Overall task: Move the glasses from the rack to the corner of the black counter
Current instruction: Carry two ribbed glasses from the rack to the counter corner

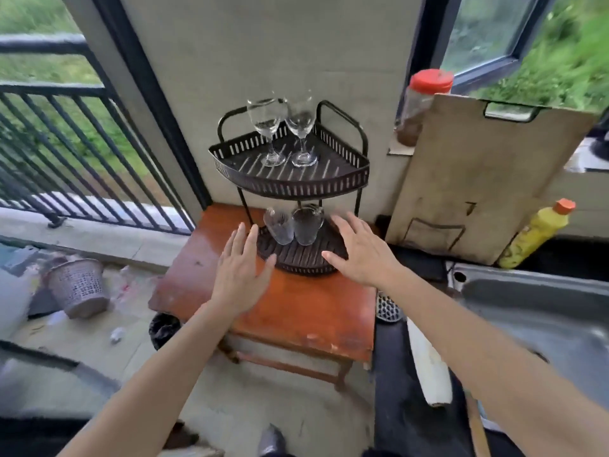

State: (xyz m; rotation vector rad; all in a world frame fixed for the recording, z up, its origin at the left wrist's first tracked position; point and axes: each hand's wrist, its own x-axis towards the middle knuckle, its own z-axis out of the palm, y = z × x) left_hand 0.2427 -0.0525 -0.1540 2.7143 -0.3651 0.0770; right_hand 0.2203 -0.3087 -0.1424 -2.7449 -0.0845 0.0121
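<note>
A black two-tier corner rack (290, 184) stands on a small orange-brown table (296, 305) against the wall. Two stemmed wine glasses (267, 127) (300, 125) stand upright on its top shelf. On the bottom shelf stand two clear tumblers (279, 227) (307, 225). My left hand (242, 268) hovers open just left of the bottom shelf, fingers spread. Over that shelf's right edge, my right hand (361, 250) is open too. Neither hand touches a glass. The black counter (418, 262) lies to the right of the table.
A large wooden board (478, 179) leans on the wall above the counter, with a red-lidded jar (420, 107) behind it and a yellow bottle (535, 234) beside it. A steel sink (540, 311) is at right. A toppled basket (77, 286) lies on the floor at left, by a railing.
</note>
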